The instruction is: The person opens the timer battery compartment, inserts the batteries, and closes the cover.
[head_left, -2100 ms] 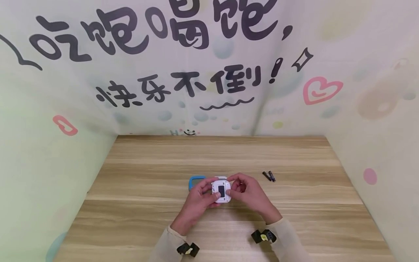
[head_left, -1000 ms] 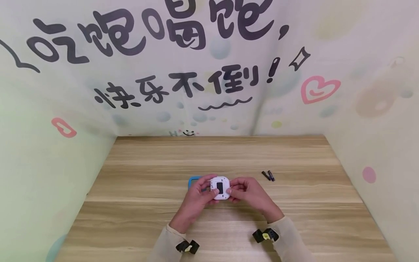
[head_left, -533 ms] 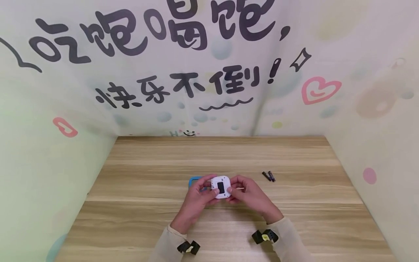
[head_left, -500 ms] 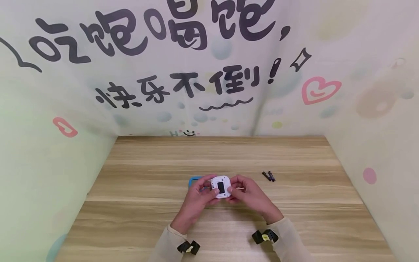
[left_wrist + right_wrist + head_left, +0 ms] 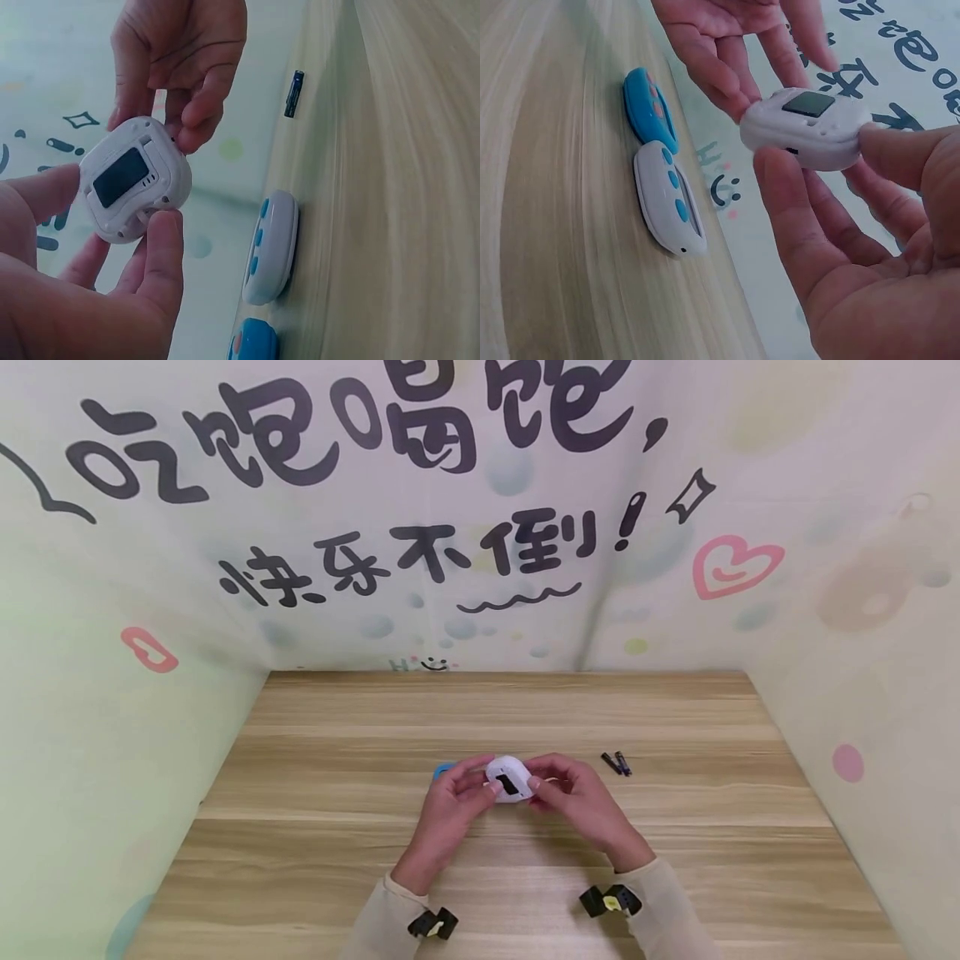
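Observation:
A small white digital timer is held up above the table, its back with a dark rectangular patch facing me. My left hand grips its left side, thumb on the back near the dark patch. On the opposite edge, my right hand pinches the case between thumb and fingers. The left wrist view shows the back of the held timer and its battery cover outline; its front is hidden. Behind the hands on the table are another white timer with blue buttons and a blue timer.
Two small dark batteries lie side by side on the wood-grain table, right of the hands. Printed cloth walls enclose the table at the back and both sides.
The held timer has tilted and risen slightly between the hands, so its back no longer faces squarely toward the head camera. The left hand now covers more of the blue timer.

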Demonstrator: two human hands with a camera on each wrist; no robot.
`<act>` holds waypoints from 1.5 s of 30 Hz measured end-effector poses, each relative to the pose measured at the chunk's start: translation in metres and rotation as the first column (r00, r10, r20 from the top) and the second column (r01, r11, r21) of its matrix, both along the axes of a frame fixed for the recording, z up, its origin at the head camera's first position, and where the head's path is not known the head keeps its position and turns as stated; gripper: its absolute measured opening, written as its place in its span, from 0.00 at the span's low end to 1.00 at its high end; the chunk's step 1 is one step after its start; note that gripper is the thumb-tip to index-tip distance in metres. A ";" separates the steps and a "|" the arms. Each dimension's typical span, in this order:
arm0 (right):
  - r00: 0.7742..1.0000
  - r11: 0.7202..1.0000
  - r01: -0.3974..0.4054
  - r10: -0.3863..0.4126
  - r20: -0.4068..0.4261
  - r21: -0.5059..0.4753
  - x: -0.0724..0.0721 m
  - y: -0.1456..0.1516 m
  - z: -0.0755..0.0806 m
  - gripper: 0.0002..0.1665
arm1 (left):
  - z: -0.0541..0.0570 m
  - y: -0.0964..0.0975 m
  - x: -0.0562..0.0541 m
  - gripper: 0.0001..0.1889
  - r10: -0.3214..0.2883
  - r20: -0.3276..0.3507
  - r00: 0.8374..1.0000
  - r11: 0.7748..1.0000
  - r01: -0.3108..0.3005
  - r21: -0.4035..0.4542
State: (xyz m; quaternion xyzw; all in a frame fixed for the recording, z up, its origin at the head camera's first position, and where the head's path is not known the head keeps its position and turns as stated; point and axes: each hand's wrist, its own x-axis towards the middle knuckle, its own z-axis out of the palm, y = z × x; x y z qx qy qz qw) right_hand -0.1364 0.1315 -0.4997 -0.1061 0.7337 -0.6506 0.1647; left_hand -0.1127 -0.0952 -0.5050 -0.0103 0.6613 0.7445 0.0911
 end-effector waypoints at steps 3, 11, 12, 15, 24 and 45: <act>1.000 1.000 0.001 -0.001 -0.003 0.003 -0.001 0.000 0.000 0.21 | 0.003 0.002 0.001 0.26 -0.007 -0.006 1.000 1.000 0.007 0.010; 0.995 0.996 -0.090 0.089 -0.033 -0.017 0.001 0.001 0.001 0.30 | 0.007 0.006 0.002 0.28 -0.009 -0.007 1.000 0.995 0.010 0.100; 0.995 0.996 -0.093 0.092 -0.039 -0.007 0.001 0.002 0.001 0.30 | 0.007 0.006 0.002 0.28 -0.013 -0.006 1.000 0.994 0.013 0.109; 0.993 0.995 -0.096 0.098 -0.061 0.027 0.000 0.002 0.002 0.31 | 0.007 0.005 0.002 0.29 -0.035 -0.015 0.999 0.992 0.037 0.121; 0.990 0.990 -0.076 0.089 -0.113 0.116 -0.002 0.011 0.006 0.34 | 0.005 0.003 -0.005 0.30 -0.116 -0.076 0.990 0.993 0.116 0.005; 0.941 0.930 0.062 0.067 -0.333 0.363 -0.016 0.040 -0.004 0.36 | 0.004 0.051 -0.041 0.38 -0.294 -0.133 0.947 0.821 0.179 -0.542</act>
